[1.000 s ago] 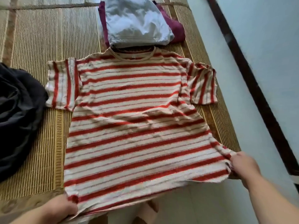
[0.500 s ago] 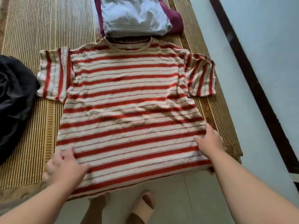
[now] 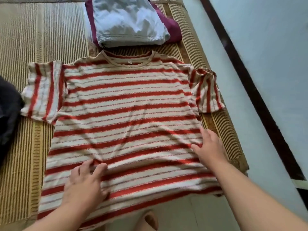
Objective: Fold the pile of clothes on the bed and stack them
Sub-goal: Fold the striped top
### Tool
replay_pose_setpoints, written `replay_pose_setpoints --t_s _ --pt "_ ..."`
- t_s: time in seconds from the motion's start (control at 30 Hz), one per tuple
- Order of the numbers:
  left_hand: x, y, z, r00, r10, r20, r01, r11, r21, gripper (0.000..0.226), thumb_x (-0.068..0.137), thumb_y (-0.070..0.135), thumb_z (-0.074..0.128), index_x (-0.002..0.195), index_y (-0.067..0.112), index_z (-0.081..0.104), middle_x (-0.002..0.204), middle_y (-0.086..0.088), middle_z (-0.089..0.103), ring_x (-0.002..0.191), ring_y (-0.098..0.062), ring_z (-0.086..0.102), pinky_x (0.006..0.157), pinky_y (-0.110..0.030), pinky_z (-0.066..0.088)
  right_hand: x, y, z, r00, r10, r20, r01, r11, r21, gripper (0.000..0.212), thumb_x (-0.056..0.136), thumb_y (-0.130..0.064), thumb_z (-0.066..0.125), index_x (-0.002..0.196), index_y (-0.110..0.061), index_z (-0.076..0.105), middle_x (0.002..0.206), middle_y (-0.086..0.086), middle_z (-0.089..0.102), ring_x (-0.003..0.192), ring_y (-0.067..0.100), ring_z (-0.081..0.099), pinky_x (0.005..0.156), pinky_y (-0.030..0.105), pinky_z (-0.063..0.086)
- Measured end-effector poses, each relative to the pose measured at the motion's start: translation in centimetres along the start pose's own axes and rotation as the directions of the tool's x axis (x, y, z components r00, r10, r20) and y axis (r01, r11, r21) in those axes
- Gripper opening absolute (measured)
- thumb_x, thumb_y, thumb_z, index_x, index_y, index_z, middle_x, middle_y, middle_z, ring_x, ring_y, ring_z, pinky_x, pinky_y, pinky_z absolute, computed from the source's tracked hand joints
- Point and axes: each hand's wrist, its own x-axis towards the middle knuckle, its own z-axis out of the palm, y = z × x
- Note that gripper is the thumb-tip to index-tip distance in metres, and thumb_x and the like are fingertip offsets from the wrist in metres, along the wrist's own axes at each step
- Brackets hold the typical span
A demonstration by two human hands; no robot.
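A red and cream striped T-shirt (image 3: 126, 104) lies spread flat on the woven bed mat (image 3: 41, 39), collar away from me, both sleeves out. My left hand (image 3: 85, 182) rests flat on its lower left part, fingers spread. Near the shirt's right side seam, my right hand (image 3: 209, 145) presses down with straight fingers. Beyond the collar sits a stack of folded clothes: a pale grey garment (image 3: 128, 22) on top of a maroon one (image 3: 171, 29).
A dark pile of unfolded clothes (image 3: 8, 117) lies at the mat's left edge. The shirt's hem overhangs the bed's near edge. Pale floor (image 3: 241, 80) and a dark wall strip (image 3: 250, 84) run along the right. Feet in slippers (image 3: 150, 220) show below the hem.
Both hands let go of the hem corners and moved up onto the shirt. The left hand slid rightward and inward; the right hand stays by the right seam. The shirt now lies flatter.
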Motion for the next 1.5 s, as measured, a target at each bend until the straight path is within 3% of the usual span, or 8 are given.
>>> replay_pose_setpoints --t_s 0.13,0.27,0.43,0.73,1.1,1.3,1.4,1.5 --pt "-0.4 -1.3 0.5 0.998 0.006 0.066 -0.015 0.992 0.125 0.111 0.063 0.079 0.056 0.139 0.054 -0.020 0.152 0.003 -0.007 0.129 -0.023 0.014 0.113 -0.042 0.026 3.7 -5.4 0.4 0.957 -0.228 0.182 0.247 0.965 -0.090 0.079 0.089 -0.057 0.051 0.151 -0.042 0.004 0.161 -0.005 0.000 0.148 0.025 0.001 0.117 0.054 0.012" --pt "0.7 -0.6 -0.6 0.983 0.017 0.183 -0.048 0.985 0.167 0.107 0.060 0.070 0.057 0.138 0.053 -0.014 0.143 0.002 0.003 0.127 -0.020 0.014 0.106 -0.041 0.031 7.9 -6.6 -0.5 0.958 -0.032 0.285 0.059 0.994 -0.087 0.086 0.090 -0.053 0.053 0.153 -0.034 -0.002 0.162 0.001 -0.009 0.148 0.028 0.000 0.118 0.055 0.011" --pt "5.0 2.5 -5.4 0.976 0.194 0.095 -0.200 0.977 0.067 0.077 0.065 0.076 0.055 0.130 0.049 0.025 0.124 0.007 0.026 0.115 -0.017 0.026 0.100 -0.038 0.032 8.0 -7.9 -0.9 0.989 -0.149 0.009 0.149 0.977 -0.152 0.068 0.091 -0.051 0.050 0.149 -0.038 0.018 0.158 -0.002 0.022 0.144 0.026 0.020 0.115 0.056 0.020" --pt "18.7 12.7 -10.5 0.932 0.361 0.017 -0.361 0.932 0.034 0.097 0.074 0.070 0.058 0.148 0.046 0.000 0.161 0.003 -0.010 0.147 -0.029 -0.006 0.117 -0.053 0.008 14.3 -6.9 -1.3 0.990 -0.124 -0.070 0.122 0.992 -0.030 0.079 0.092 -0.055 0.041 0.153 -0.026 -0.001 0.162 -0.003 -0.003 0.148 0.018 -0.004 0.118 0.056 0.004" --pt "28.8 23.2 -13.6 0.971 0.091 0.221 -0.054 0.984 -0.171 0.143 0.037 0.080 0.075 0.124 0.062 -0.037 0.137 -0.003 -0.055 0.126 -0.040 -0.048 0.099 -0.070 -0.017 24.8 0.0 -4.5 0.973 -0.177 0.148 0.196 0.972 -0.128 0.092 0.056 -0.099 0.005 0.131 -0.060 -0.032 0.155 -0.010 -0.030 0.141 0.026 -0.029 0.107 0.063 -0.015" --pt "28.9 23.4 -13.9 0.948 0.075 0.308 -0.017 0.982 -0.186 0.140 0.040 0.077 0.077 0.100 0.066 -0.049 0.124 0.003 -0.066 0.113 -0.034 -0.056 0.097 -0.068 -0.022 28.2 2.0 -6.7 0.986 0.151 0.075 -0.166 0.952 0.258 0.109 0.064 -0.087 0.027 0.150 -0.035 -0.013 0.161 0.006 -0.009 0.147 0.035 0.004 0.115 0.058 0.010" --pt "28.8 23.6 -14.0 0.942 0.076 0.328 -0.013 0.982 -0.189 0.141 0.041 0.076 0.077 0.103 0.065 -0.049 0.123 0.004 -0.067 0.114 -0.034 -0.057 0.098 -0.067 -0.022 29.3 3.7 -7.4 0.896 0.386 0.218 -0.435 0.669 0.603 0.100 0.078 -0.077 0.047 0.150 -0.011 0.026 0.147 0.019 0.040 0.132 0.037 0.042 0.112 0.049 0.032" --pt "28.6 23.6 -14.1 0.941 0.064 0.333 -0.002 0.983 -0.183 0.142 0.040 0.076 0.077 0.102 0.065 -0.050 0.123 0.004 -0.066 0.114 -0.034 -0.057 0.099 -0.067 -0.023 29.3 5.2 -8.5 0.896 0.320 0.308 -0.426 0.427 0.797 0.045 0.089 -0.036 0.065 0.118 -0.002 0.061 0.113 0.019 0.068 0.098 0.031 0.066 0.092 0.045 0.052"
